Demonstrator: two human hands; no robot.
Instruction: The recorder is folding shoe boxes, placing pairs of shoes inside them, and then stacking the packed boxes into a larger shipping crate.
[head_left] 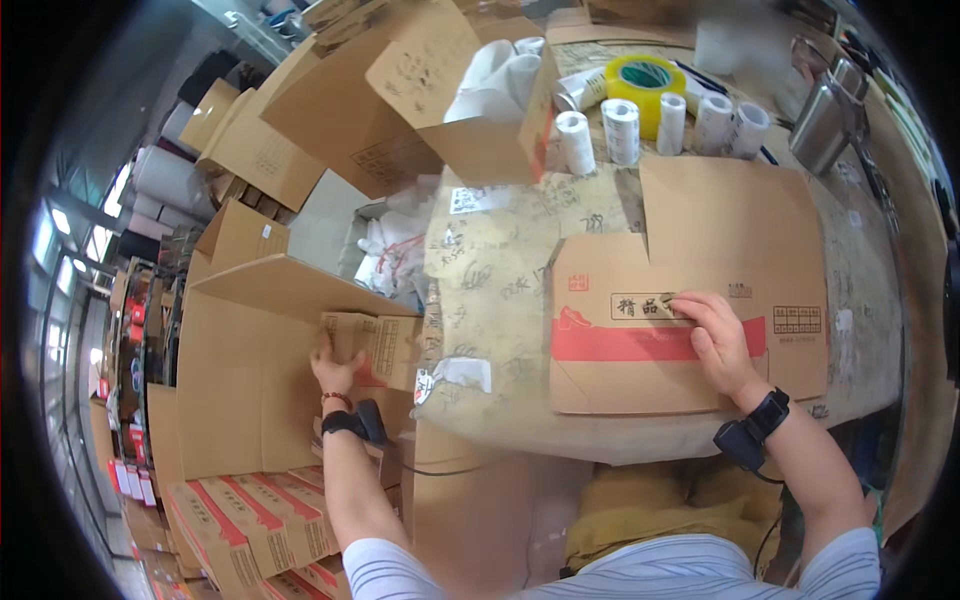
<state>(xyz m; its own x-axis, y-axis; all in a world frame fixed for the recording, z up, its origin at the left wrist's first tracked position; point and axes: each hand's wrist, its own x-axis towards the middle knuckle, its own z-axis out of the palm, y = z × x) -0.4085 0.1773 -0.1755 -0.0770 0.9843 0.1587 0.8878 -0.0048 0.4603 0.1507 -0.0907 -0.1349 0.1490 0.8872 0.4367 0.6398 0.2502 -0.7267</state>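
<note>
Five white label rolls [622,130] stood in a row on the table, with one yellow tape roll [644,88] behind them. One flattened carton [700,300] lay there. Two hands were out: the left hand [335,368] and the right hand [715,335]. One steel flask [825,125] stood nearby.

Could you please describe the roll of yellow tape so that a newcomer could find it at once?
Start at the cardboard-covered worktable and look to its far edge, beyond the flattened carton. Among the row of white label rolls sits the yellow tape roll. It is the only wide, bright yellow ring there.
</note>
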